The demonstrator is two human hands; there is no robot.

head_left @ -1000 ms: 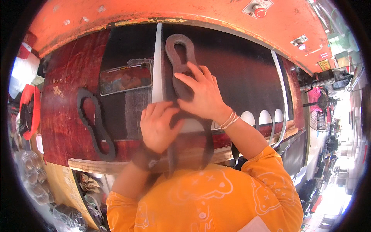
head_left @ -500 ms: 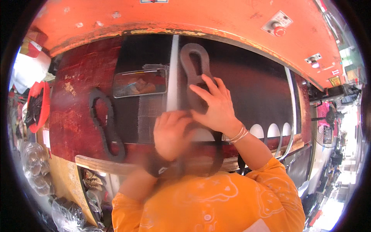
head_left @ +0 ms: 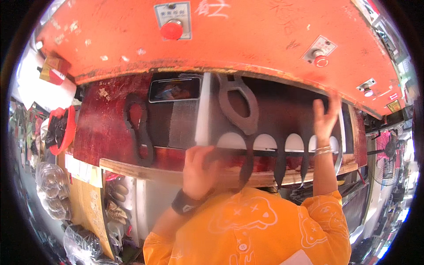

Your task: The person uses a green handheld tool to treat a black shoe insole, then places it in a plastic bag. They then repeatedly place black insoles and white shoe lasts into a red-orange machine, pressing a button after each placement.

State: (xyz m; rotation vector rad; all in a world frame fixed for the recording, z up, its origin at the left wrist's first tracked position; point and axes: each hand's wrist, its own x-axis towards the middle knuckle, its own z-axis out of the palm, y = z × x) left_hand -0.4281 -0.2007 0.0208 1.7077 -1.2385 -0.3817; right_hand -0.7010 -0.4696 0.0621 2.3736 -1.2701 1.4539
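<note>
My right hand point(head_left: 327, 115) is raised at the right, fingers apart and blurred, just in front of the orange machine's lower edge; nothing shows in it. My left hand point(head_left: 199, 172) is curled over the front of the work surface. A dark, smeared shape lies by its fingers, and I cannot make out what it is. Between the hands, a grey sole-shaped cutting die point(head_left: 252, 115) rests on a dark sheet point(head_left: 282, 106), its far end partly under the machine. Rounded cutouts along the sheet's near edge show white beneath, with dark strips hanging between them.
The orange machine point(head_left: 247, 39) spans the far side, with red push buttons point(head_left: 171, 30) on its face. A phone point(head_left: 174, 90) lies left of a white strip point(head_left: 203, 115). Another sole-shaped outline point(head_left: 132, 115) sits on the red board point(head_left: 99, 132). A fan point(head_left: 386, 161) stands at right.
My right hand has left the cutting die and moved right, to the machine's edge. The view has tilted up, showing more of the machine. My left hand stays near the front edge.
</note>
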